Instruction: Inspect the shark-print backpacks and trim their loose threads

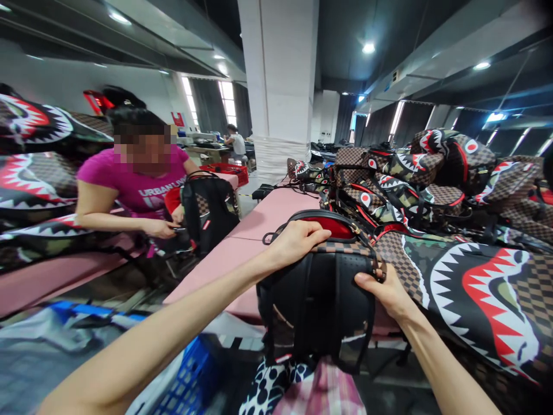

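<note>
A black backpack (311, 300) with brown checkered trim stands upright at the edge of a pink table, its padded back and straps facing me. Its top is unzipped and shows a red lining (334, 227). My left hand (298, 239) is closed over the upper rim at the opening, fingertips at the red lining. On the right side edge, my right hand (389, 291) grips the bag near the zipper, thumb on the back panel and the other fingers mostly hidden behind. A large backpack with a shark-mouth print (488, 300) lies close to the right hand.
The pink table (246, 242) runs away from me, with piled shark-print backpacks (397, 173) along its right. At left a co-worker in a magenta shirt (142, 190) handles another black backpack (209, 213). A blue crate (190, 369) stands low at left. A white pillar (280, 75) rises behind.
</note>
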Demonstrator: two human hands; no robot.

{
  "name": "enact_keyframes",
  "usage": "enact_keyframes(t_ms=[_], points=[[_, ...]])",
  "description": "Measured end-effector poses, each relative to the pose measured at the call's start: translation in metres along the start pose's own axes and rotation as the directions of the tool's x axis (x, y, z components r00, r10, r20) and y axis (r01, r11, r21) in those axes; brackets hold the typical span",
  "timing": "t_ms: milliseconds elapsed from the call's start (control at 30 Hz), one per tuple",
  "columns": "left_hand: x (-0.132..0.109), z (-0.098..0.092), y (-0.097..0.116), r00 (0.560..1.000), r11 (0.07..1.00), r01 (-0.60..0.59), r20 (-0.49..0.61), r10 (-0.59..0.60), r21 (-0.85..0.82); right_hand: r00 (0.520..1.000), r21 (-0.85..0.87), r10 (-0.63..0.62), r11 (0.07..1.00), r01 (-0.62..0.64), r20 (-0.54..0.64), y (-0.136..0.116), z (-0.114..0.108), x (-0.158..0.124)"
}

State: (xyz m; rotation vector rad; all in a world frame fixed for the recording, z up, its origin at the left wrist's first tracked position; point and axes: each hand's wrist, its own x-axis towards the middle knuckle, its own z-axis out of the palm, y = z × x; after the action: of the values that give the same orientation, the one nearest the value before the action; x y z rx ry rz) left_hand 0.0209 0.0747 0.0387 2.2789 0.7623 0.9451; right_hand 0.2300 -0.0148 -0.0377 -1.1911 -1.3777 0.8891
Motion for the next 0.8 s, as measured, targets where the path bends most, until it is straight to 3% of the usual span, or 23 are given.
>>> enact_keyframes(t_ms=[67, 100, 167, 233, 300, 400, 500, 567, 667, 733, 800], points=[[-0.023, -0.011, 0.003, 0.978, 0.996, -0.06, -0.196, 0.071, 0.062, 0.997, 0.008, -0.049, 0.999, 0.049, -0.055, 0.005, -0.005, 0.005], [-0.037, -0.017, 0.003, 0.955, 0.997, -0.03, -0.291, 0.05, 0.075, 0.995, 0.012, -0.065, 0.998, 0.066, -0.075, 0.007, -0.007, 0.007], [-0.066, -0.023, -0.006, 0.926, 0.989, 0.145, -0.353, -0.134, 0.006, 0.994, 0.016, -0.075, 0.997, 0.077, -0.085, 0.008, -0.009, 0.01], [-0.088, -0.02, -0.018, 0.901, 0.934, 0.329, -0.249, -0.355, -0.139, 0.996, 0.018, -0.065, 0.998, 0.067, -0.058, 0.007, -0.009, 0.013], [-0.097, -0.01, -0.026, 0.885, 0.866, 0.407, -0.11, -0.452, -0.291, 0.999, 0.02, -0.044, 0.999, 0.045, -0.032, 0.007, -0.009, 0.013], [-0.09, 0.01, -0.023, 0.882, 0.743, 0.407, 0.018, -0.47, -0.532, 0.999, 0.04, -0.026, 0.999, 0.028, -0.038, 0.01, -0.012, 0.012], [-0.074, 0.024, -0.015, 0.909, 0.618, 0.386, 0.169, -0.381, -0.685, 0.996, 0.052, -0.032, 0.998, 0.037, -0.08, 0.016, -0.019, 0.012], [-0.066, 0.029, -0.016, 0.939, 0.679, 0.329, 0.149, -0.311, -0.657, 0.993, 0.028, -0.048, 0.998, 0.052, -0.108, 0.018, -0.024, 0.015], [-0.06, 0.032, -0.025, 0.966, 0.835, 0.226, 0.003, -0.26, -0.502, 0.983, -0.046, -0.109, 0.994, 0.103, -0.149, 0.02, -0.023, 0.021], [-0.064, 0.033, -0.029, 0.964, 0.868, 0.214, -0.044, -0.261, -0.449, 0.973, -0.085, -0.131, 0.99, 0.116, -0.189, 0.019, -0.018, 0.018], [-0.077, 0.032, -0.025, 0.955, 0.845, 0.26, -0.006, -0.297, -0.468, 0.963, -0.08, -0.12, 0.991, 0.103, -0.24, 0.014, -0.011, 0.003]])
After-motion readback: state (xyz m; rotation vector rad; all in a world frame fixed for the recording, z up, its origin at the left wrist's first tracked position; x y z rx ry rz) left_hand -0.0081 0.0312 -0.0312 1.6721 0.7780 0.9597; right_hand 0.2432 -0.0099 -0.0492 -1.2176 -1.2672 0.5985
